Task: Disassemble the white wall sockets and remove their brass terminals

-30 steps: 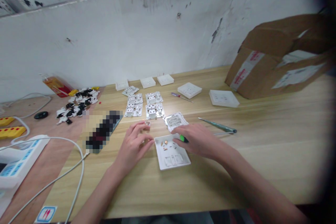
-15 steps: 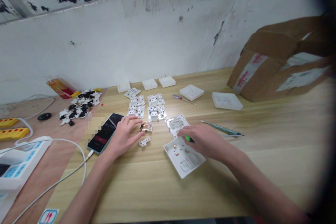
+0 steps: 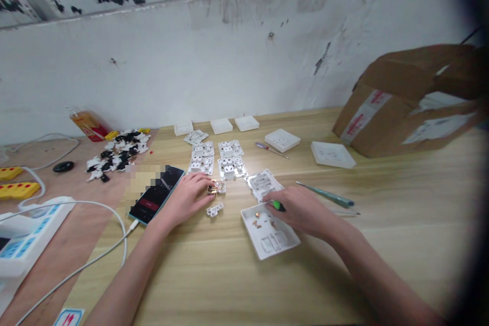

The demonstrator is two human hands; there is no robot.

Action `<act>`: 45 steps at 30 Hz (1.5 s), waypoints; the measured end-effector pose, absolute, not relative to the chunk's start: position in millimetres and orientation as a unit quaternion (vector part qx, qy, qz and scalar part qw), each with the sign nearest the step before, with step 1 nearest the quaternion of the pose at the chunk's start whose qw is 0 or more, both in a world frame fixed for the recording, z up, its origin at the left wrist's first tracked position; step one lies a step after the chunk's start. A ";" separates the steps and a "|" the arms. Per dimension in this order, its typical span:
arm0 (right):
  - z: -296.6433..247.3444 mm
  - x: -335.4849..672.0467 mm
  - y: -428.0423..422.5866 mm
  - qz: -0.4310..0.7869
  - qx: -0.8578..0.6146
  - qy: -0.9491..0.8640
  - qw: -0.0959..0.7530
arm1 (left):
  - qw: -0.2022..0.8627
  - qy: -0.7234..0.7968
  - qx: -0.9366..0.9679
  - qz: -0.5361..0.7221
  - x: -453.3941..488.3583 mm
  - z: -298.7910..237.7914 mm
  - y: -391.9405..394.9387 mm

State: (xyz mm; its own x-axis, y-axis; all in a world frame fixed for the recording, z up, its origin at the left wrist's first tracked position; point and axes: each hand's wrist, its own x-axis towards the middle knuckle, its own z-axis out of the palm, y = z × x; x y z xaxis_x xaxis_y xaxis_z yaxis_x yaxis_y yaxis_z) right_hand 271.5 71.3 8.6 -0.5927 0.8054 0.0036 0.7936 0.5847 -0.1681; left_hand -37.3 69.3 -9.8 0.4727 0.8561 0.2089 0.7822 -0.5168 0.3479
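Note:
My left hand [image 3: 186, 198] lies on the wooden table, its fingertips pinching a small white socket insert with brass contacts [image 3: 217, 187]. Another small white insert [image 3: 214, 209] lies just below it. My right hand [image 3: 301, 208] is curled round a green-handled screwdriver [image 3: 278, 206], resting at the upper right corner of an upturned white socket cover [image 3: 269, 232] that holds several small brass pieces [image 3: 259, 220]. An opened socket back [image 3: 263, 183] lies just beyond my right hand.
Rows of white socket modules [image 3: 217, 155] and whole socket plates [image 3: 332, 154] lie farther back. A phone [image 3: 157, 194] on a white cable sits left of my left hand. Screwdrivers [image 3: 326, 194], a cardboard box [image 3: 412, 99], black-and-white parts [image 3: 116, 155] and power strips [image 3: 23, 232] surround the area.
My left hand moved left from the cover's edge and set the insert down by the phone. The white cover slid and turned slightly to the right. The view shifted a little.

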 end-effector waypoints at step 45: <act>84.7 251.6 75.5 -0.024 -0.391 -0.890 0.236 | 0.010 0.440 0.881 0.176 -25.8 7.7 68.5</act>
